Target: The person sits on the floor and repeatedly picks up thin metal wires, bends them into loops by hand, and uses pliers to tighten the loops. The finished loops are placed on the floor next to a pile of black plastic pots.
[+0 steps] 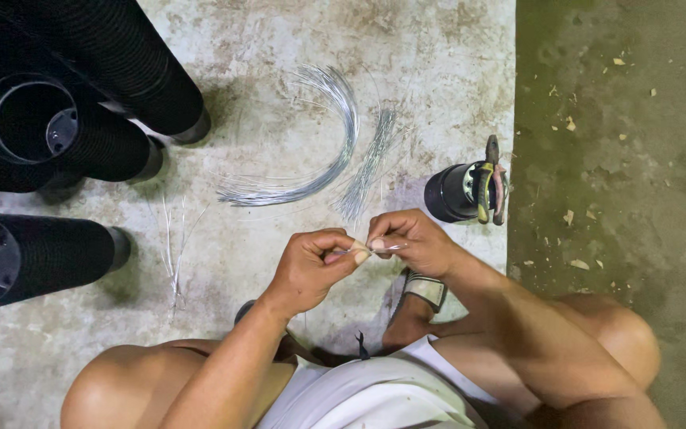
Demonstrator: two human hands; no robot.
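I squat over a concrete floor point(263, 238). Both hands meet in front of my knees, pinching a short piece of thin silver wire point(381, 249) between thumbs and forefingers. My left hand point(311, 266) grips its left end; my right hand point(414, 240) grips the right end. Just beyond the hands lie a curved bundle of long silver wires point(335, 143) and a straight bundle of shorter cut wires point(368, 167).
Stacks of black ribbed plastic pots point(65, 135) lie on their sides at the left. A single black pot point(452, 192) lies at right with pliers point(490, 179) resting on it. A few loose wires point(175, 246) lie at left. Green mossy ground point(621, 143) borders the concrete.
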